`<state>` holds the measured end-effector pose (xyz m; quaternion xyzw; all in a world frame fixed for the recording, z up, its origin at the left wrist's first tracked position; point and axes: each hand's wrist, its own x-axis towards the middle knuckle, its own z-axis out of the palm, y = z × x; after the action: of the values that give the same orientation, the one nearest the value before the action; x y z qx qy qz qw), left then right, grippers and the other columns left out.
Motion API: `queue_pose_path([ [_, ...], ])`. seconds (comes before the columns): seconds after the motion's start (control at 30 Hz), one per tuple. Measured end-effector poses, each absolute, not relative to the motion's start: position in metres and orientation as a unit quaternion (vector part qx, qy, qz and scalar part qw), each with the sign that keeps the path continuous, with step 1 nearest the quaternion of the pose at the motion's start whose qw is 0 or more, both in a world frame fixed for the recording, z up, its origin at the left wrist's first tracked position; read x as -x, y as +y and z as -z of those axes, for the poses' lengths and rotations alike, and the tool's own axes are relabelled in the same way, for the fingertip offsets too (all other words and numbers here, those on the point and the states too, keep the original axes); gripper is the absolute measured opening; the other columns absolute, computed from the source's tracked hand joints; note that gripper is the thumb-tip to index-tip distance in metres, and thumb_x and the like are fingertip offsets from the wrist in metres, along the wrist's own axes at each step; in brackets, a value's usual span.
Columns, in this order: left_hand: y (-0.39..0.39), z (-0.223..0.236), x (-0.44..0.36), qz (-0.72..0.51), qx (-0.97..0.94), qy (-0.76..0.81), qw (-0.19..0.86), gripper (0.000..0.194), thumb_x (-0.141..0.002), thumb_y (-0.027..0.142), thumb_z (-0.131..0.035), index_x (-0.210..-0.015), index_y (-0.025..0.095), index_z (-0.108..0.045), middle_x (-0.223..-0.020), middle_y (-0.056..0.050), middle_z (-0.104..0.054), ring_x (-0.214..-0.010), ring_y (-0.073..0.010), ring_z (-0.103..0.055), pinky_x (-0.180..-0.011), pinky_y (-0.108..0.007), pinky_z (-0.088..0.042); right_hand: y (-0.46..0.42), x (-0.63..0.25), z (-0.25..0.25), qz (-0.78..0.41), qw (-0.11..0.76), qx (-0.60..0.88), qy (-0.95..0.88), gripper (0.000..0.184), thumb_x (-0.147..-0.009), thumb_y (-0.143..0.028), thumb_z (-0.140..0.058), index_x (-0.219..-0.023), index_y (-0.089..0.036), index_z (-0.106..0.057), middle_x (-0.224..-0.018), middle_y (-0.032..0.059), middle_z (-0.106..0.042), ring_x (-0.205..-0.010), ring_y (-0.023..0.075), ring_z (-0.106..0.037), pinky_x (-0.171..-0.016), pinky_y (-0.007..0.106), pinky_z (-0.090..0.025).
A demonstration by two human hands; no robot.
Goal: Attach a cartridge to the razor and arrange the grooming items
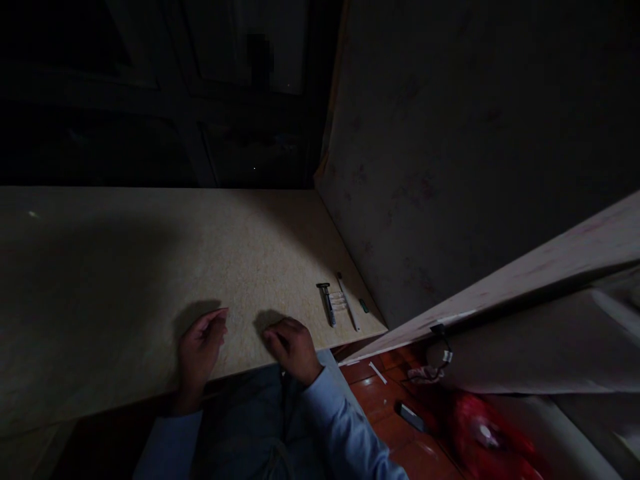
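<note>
the left hand is half curled, slightly open, seemingly empty; the right hand curls inward (its grip i cannot tell), nearest the razor and toothbrush on the surface. their slim handles suit a light fingertip pinch.

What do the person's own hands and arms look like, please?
The left hand and right hand are bare, without gloves; no ring or watch shows in this dim light. The left sleeve and right sleeve are long, light blue and without visible markings.
</note>
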<state>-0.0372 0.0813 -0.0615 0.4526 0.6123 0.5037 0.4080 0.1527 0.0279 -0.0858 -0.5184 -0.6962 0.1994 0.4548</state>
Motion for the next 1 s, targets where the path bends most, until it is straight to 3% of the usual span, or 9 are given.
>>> queue_pose_path([
  [0.23, 0.081, 0.064, 0.038, -0.502, -0.453, 0.617, 0.403, 0.043, -0.066, 0.049, -0.069, -0.093, 0.016, -0.074, -0.062, 0.002, -0.062, -0.053, -0.0120, -0.052, -0.050, -0.023, -0.044, 0.010, -0.178, 0.066, -0.289, 0.552, 0.486, -0.613, 0.025, -0.097, -0.038, -0.061, -0.089, -0.020, -0.077, -0.079, 0.0042, -0.072, -0.075, 0.0167, -0.067, -0.070, 0.027, -0.053],
  [0.37, 0.081, 0.067, 0.038, -0.511, -0.447, 0.615, 0.401, 0.041, -0.066, 0.047, -0.070, -0.092, 0.017, -0.074, -0.064, 0.001, -0.062, -0.054, -0.0122, -0.053, -0.049, -0.023, -0.044, -0.010, -0.225, 0.046, -0.254, 0.530, 0.502, -0.635, 0.017, -0.097, -0.031, -0.063, -0.099, -0.021, -0.077, -0.083, 0.0046, -0.072, -0.078, 0.0168, -0.067, -0.073, 0.028, -0.054],
  [0.53, 0.081, 0.069, 0.039, -0.506, -0.454, 0.612, 0.404, 0.039, -0.065, 0.045, -0.070, -0.093, 0.018, -0.074, -0.065, 0.001, -0.064, -0.055, -0.0129, -0.055, -0.049, -0.023, -0.045, -0.018, -0.304, 0.034, -0.159, 0.361, 0.617, -0.681, 0.031, -0.095, -0.020, -0.058, -0.124, -0.020, -0.069, -0.102, 0.0104, -0.070, -0.082, 0.0187, -0.067, -0.075, 0.031, -0.057],
  [0.67, 0.081, 0.070, 0.039, -0.512, -0.452, 0.610, 0.402, 0.037, -0.066, 0.044, -0.071, -0.093, 0.018, -0.075, -0.064, 0.001, -0.064, -0.054, -0.0120, -0.053, -0.049, -0.022, -0.044, -0.012, -0.344, 0.027, -0.095, 0.159, 0.714, -0.676, 0.055, -0.089, -0.009, -0.053, -0.143, -0.021, -0.055, -0.132, 0.0157, -0.066, -0.107, 0.0250, -0.070, -0.092, 0.037, -0.056],
  [0.8, 0.081, 0.069, 0.039, -0.514, -0.453, 0.607, 0.403, 0.037, -0.066, 0.045, -0.071, -0.092, 0.019, -0.075, -0.062, 0.002, -0.063, -0.052, -0.0116, -0.052, -0.047, -0.022, -0.043, -0.003, -0.347, 0.017, -0.097, -0.004, 0.729, -0.677, 0.058, -0.090, -0.012, -0.055, -0.147, -0.022, -0.050, -0.122, 0.0121, -0.074, -0.098, 0.0245, -0.075, -0.086, 0.031, -0.057],
  [1.0, 0.080, 0.071, 0.040, -0.509, -0.450, 0.613, 0.403, 0.036, -0.069, 0.046, -0.071, -0.094, 0.020, -0.075, -0.063, 0.002, -0.064, -0.053, -0.0118, -0.053, -0.047, -0.022, -0.043, 0.011, -0.335, 0.010, -0.080, -0.093, 0.765, -0.633, 0.039, -0.100, -0.016, -0.044, -0.135, -0.017, -0.060, -0.110, 0.0143, -0.077, -0.098, 0.0255, -0.076, -0.080, 0.029, -0.056],
])
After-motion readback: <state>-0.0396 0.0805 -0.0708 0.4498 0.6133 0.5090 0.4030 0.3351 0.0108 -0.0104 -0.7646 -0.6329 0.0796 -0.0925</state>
